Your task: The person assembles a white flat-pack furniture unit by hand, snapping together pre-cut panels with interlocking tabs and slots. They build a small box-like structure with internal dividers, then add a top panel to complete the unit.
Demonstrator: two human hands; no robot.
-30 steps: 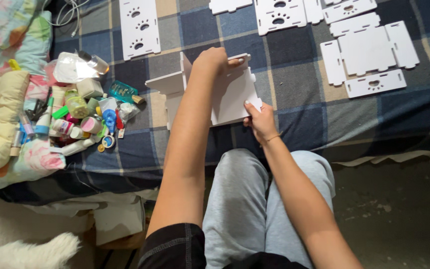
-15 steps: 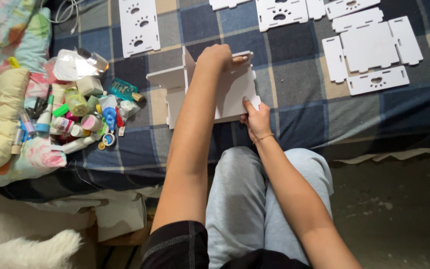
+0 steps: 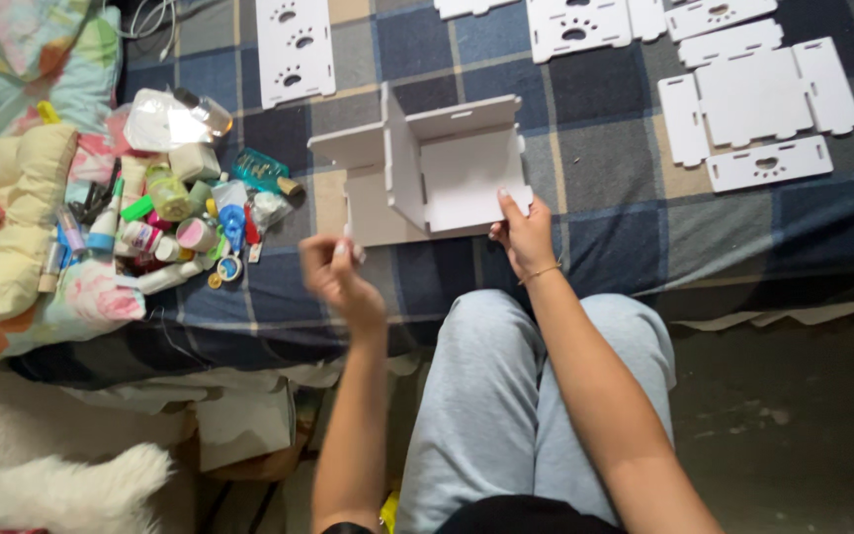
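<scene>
We saw a half-built white board box [image 3: 437,168] on the plaid bed, its open side facing up toward us, one upright divider inside and flat panels jutting left, its near right corner pinched.

Looks like someone's bedroom at home. A bed with a blue and tan plaid blanket [image 3: 605,148] serves as the work spot, floral pillows [image 3: 12,247] are piled on one side, a heap of little cosmetic bottles [image 3: 165,222] lies beside them, and something white and furry [image 3: 51,489] sits on the floor.
</scene>
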